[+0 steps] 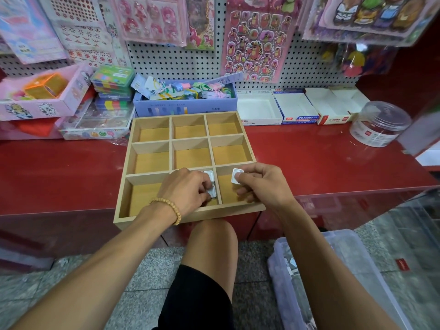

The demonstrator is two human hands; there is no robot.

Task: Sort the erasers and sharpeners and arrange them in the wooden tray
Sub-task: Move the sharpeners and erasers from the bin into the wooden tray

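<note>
The left hand reaches into the near middle compartment of the wooden tray, its fingers curled around small white pieces stacked against the right divider; the right hand hovers over the near right compartment, pinching one white piece between thumb and fingertips. To do this step well, seat each piece flat and square against the divider, and release only once it rests on the compartment floor. The six far compartments and the near left one hold nothing visible. Whether the pieces are erasers or sharpeners cannot be told. The left palm hides most of its compartment, and the clear bin at near right is cut off
</note>
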